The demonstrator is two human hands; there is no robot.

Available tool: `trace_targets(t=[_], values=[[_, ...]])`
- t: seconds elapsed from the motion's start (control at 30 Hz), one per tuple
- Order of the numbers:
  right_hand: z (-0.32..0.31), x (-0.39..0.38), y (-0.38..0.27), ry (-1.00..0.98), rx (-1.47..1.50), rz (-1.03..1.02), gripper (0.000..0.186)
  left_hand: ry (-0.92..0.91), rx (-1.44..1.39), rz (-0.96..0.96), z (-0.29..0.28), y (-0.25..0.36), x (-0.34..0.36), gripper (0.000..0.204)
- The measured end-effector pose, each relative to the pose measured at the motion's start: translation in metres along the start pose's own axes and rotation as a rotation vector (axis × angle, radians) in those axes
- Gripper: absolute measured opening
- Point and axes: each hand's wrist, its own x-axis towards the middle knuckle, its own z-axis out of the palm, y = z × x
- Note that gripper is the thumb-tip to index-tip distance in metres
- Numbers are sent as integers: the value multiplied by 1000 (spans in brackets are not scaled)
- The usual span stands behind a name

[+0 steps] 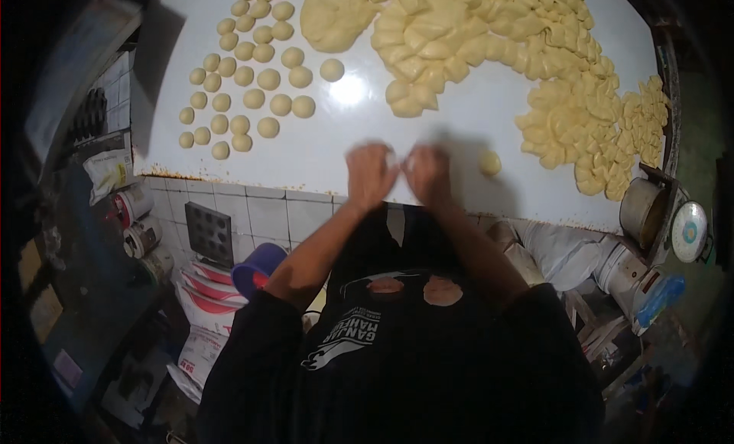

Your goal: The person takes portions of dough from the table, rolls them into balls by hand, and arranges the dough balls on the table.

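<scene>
My left hand [372, 173] and my right hand [428, 174] are side by side near the table's front edge, thumbs almost meeting. Both look closed, fingers curled downward and slightly blurred; whatever lies under or in them is hidden. Just right of my right hand sits one small yellow dough piece [489, 163]. Rows of round dough balls [268, 79] cover the left part of the white table [321, 150]. Beyond my hands lies a big smooth lump of dough [336, 16]. Many overlapping cut dough pieces [436, 43] spread from there to the right edge.
Rust marks the table's front edge, above a tiled wall [267, 215]. Below left are a dark moulded pan [209, 234], a purple tub [258, 270] and printed sacks [206, 310]. A metal pot [642, 207], a round lid [690, 231] and white buckets [623, 272] stand at right.
</scene>
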Motion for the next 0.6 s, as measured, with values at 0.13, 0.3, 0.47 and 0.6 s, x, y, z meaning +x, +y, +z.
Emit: trace_targets(t=[0.13, 0.3, 0.47, 0.6], values=[[-17, -22, 48, -88, -47, -230, 35, -321, -105, 396, -47, -82, -3, 19], [8, 31, -12, 156, 3, 297, 34, -101, -98, 198, -3, -22, 17, 18], [-4, -34, 38, -112, 29, -269, 35, -274, -7, 501, -55, -112, 10, 23], [9, 30, -14, 122, 8, 125, 36, -48, -74, 80, 6, -37, 27, 21]])
